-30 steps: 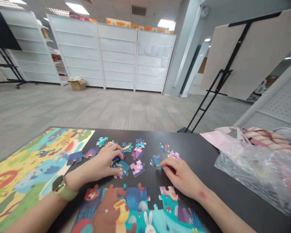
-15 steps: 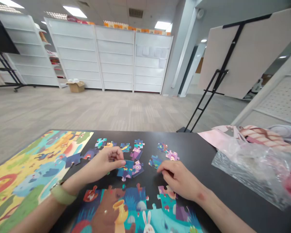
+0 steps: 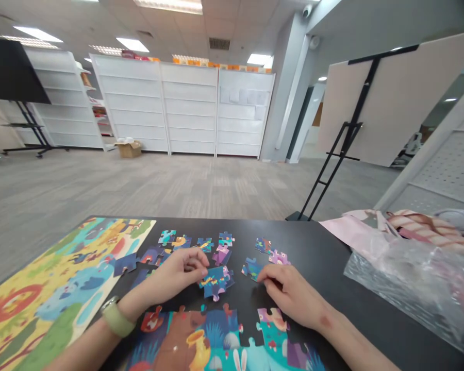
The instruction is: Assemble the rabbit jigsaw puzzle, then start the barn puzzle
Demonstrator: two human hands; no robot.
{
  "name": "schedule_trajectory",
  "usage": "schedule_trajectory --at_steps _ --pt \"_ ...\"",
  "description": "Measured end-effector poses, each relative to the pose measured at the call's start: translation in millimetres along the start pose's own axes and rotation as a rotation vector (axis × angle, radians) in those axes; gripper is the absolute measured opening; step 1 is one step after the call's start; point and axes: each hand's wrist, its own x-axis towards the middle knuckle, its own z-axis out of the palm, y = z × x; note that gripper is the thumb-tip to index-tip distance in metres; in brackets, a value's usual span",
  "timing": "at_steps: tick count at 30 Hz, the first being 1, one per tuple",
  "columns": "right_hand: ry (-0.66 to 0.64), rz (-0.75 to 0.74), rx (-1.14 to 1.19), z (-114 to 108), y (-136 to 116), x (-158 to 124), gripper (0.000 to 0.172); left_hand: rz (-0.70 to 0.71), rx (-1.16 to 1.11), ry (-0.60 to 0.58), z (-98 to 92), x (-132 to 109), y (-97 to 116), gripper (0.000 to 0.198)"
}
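Observation:
My left hand (image 3: 187, 272) pinches a blue jigsaw puzzle piece (image 3: 214, 281) between thumb and index finger. It overlaps a purple piece (image 3: 228, 275) lying beneath or behind it. My right hand (image 3: 286, 288) rests low over the table, its fingers loosely bent and thumb a little apart from the index finger. The index fingertip is at the edge of a blue-green piece (image 3: 251, 269); whether it touches is unclear. Closer to me lies a partly joined puzzle (image 3: 216, 340) with a bear and a rabbit, with a gap in its upper edge.
Several loose pieces (image 3: 181, 242) lie along the far side of the black table (image 3: 317, 257). A colourful picture sheet (image 3: 62, 278) covers the left. Clear plastic packaging (image 3: 410, 278) and cloth items (image 3: 429, 226) are heaped at the right. White shelves (image 3: 189, 108) stand beyond.
The camera view has tilted up, so the table sits lower. My left hand has moved the held piece slightly right, covering more of the purple piece. My right hand stays by the blue-green piece.

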Motion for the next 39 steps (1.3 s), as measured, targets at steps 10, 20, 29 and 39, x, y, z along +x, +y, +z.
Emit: schedule_trajectory --at_steps 10,20,29,39 --pt "0.290 0.343 -0.134 -34 64 7 0.019 0.112 0.632 0.084 -42.9 -3 -5 0.015" --pt "0.183 0.311 -0.175 -30 66 5 0.027 0.103 0.714 0.038 -45.7 -3 -11 0.018" --pt "0.111 0.267 -0.124 -35 66 2 0.025 0.111 0.733 0.039 -44.9 -1 -13 0.019" --pt "0.081 0.200 0.174 -31 59 3 0.027 0.095 0.749 0.032 -44.2 -2 -8 0.022"
